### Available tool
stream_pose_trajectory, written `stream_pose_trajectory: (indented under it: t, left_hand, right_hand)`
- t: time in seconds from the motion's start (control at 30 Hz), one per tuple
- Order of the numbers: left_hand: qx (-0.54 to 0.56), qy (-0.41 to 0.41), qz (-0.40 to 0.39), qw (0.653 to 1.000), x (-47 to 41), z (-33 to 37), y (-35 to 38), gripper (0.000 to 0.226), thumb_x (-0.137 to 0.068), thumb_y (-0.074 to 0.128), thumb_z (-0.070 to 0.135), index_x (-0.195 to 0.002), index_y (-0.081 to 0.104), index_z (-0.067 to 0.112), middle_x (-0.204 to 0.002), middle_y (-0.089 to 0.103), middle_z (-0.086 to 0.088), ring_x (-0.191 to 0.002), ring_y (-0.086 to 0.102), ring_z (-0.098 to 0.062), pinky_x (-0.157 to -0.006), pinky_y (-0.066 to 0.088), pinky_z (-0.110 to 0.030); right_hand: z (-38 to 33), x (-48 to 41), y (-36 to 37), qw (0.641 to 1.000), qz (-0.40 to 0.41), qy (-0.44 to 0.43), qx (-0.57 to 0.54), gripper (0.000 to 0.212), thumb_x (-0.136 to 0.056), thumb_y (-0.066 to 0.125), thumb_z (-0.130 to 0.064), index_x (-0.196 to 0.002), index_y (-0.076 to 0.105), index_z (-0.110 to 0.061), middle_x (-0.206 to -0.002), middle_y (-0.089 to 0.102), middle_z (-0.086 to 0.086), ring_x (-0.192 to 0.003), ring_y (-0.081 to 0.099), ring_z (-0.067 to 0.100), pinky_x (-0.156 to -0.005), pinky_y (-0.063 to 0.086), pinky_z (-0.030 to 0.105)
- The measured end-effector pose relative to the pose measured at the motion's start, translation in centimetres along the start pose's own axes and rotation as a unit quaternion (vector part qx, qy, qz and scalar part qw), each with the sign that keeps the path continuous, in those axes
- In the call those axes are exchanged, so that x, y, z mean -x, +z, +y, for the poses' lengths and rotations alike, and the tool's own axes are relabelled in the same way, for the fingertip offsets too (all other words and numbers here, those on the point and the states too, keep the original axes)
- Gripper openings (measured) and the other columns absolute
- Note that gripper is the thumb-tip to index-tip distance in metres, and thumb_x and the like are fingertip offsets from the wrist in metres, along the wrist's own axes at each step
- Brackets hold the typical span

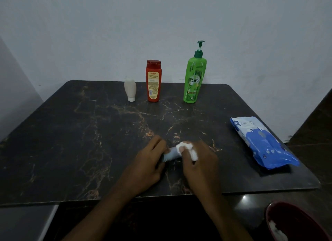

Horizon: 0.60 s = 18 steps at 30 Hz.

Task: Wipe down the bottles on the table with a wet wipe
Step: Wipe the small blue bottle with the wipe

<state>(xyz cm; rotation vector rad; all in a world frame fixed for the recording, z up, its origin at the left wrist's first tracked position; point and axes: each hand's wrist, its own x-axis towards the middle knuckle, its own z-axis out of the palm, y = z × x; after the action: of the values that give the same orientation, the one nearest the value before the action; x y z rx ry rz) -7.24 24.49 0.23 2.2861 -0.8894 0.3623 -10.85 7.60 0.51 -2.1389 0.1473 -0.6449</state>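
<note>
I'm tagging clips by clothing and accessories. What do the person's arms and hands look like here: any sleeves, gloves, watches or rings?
Both forearms are bare as far as the picture's lower edge, with no sleeves in view. The left hand and right hand wear no gloves. No watch, bracelet or ring shows on either wrist or on the visible fingers, though the dim light could hide something small.

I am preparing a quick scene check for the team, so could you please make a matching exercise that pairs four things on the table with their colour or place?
Column one:
1. pump bottle
2. flip-cap bottle
3. small squeeze bottle
4. wet wipe pack

Column two:
A. white, standing on its cap
B. blue, lying at the table's right edge
C. green, rightmost of the row
D. red, middle of the row

Pairs: 1-C, 2-D, 3-A, 4-B
</note>
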Motion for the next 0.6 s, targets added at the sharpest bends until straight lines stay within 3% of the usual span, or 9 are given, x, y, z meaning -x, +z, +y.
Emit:
stream_pose_trajectory:
  t: [0.1, 0.17, 0.27, 0.33, 0.4, 0.5, 0.6]
  left_hand:
    - [-0.012, 0.011, -0.001, 1.0, 0.0, 0.0, 0.0, 0.026, -0.085, 0.066, -0.001, -0.098, 0.052, 0.016, -0.11, 0.046, 0.007, -0.081, 0.052, -0.01, -0.064, 0.047, -0.033]
    - [-0.018, 0.018, -0.004, 1.0, 0.0, 0.0, 0.0, 0.026, -0.084, 0.066, -0.002, -0.098, 0.052, 0.015, -0.11, 0.046, 0.006, -0.081, 0.051, -0.011, -0.064, 0.048, -0.032]
    - [-0.018, 0.027, -0.004, 0.999, 0.0, 0.1, 0.1, 0.031, -0.084, 0.067, -0.005, -0.098, 0.05, 0.017, -0.109, 0.045, 0.007, -0.081, 0.05, -0.009, -0.065, 0.047, -0.028]
    - [-0.014, 0.022, 0.002, 1.0, 0.0, 0.1, 0.1, 0.033, -0.084, 0.067, -0.007, -0.096, 0.049, 0.018, -0.107, 0.045, 0.008, -0.081, 0.051, -0.009, -0.064, 0.047, -0.029]
    - [-0.009, 0.014, 0.006, 1.0, 0.0, 0.1, 0.0, 0.031, -0.085, 0.067, -0.005, -0.095, 0.049, 0.018, -0.107, 0.045, 0.008, -0.081, 0.052, -0.009, -0.063, 0.049, -0.032]
    - [-0.016, 0.011, 0.007, 1.0, 0.0, 0.0, -0.1, 0.029, -0.084, 0.068, -0.002, -0.098, 0.051, 0.016, -0.11, 0.047, 0.008, -0.083, 0.053, -0.009, -0.065, 0.048, -0.031]
    - [-0.016, 0.009, 0.013, 1.0, 0.0, 0.0, -0.1, 0.031, -0.083, 0.068, -0.001, -0.098, 0.05, 0.019, -0.108, 0.047, 0.009, -0.08, 0.051, -0.007, -0.063, 0.046, -0.026]
  right_hand:
    - [1.7, -1.8, -1.0, 0.992, -0.019, 0.127, 0.004, 0.018, -0.095, 0.06, -0.029, -0.105, 0.064, -0.016, -0.1, 0.064, -0.002, -0.088, 0.058, 0.006, -0.069, 0.036, 0.013]
    - [1.3, -1.8, -1.2, 0.989, -0.038, 0.142, 0.008, 0.018, -0.095, 0.06, -0.03, -0.108, 0.062, -0.018, -0.104, 0.061, -0.004, -0.085, 0.052, -0.002, -0.067, 0.032, 0.009]
    - [-0.9, -0.3, -0.4, 0.999, -0.04, -0.009, 0.005, 0.005, -0.094, 0.062, -0.021, -0.099, 0.063, -0.02, -0.095, 0.057, -0.009, -0.081, 0.052, -0.002, -0.068, 0.036, 0.005]
    - [-1.6, 0.9, 0.5, 0.991, -0.058, -0.112, 0.045, 0.008, -0.095, 0.057, -0.016, -0.098, 0.064, -0.018, -0.097, 0.052, -0.011, -0.08, 0.051, -0.001, -0.071, 0.041, 0.008]
    - [-1.3, 1.1, 0.8, 0.986, -0.061, -0.138, 0.077, 0.011, -0.096, 0.054, -0.015, -0.099, 0.065, -0.017, -0.099, 0.051, -0.009, -0.08, 0.052, 0.003, -0.07, 0.044, 0.014]
    - [0.2, -0.3, 0.1, 0.997, -0.026, -0.037, 0.063, 0.011, -0.095, 0.058, -0.015, -0.103, 0.065, -0.016, -0.1, 0.055, -0.006, -0.082, 0.053, 0.006, -0.066, 0.036, 0.008]
    - [2.4, -2.2, -0.7, 0.993, -0.037, 0.1, 0.053, 0.017, -0.095, 0.059, -0.021, -0.107, 0.065, -0.011, -0.104, 0.064, 0.004, -0.092, 0.059, 0.014, -0.074, 0.038, 0.006]
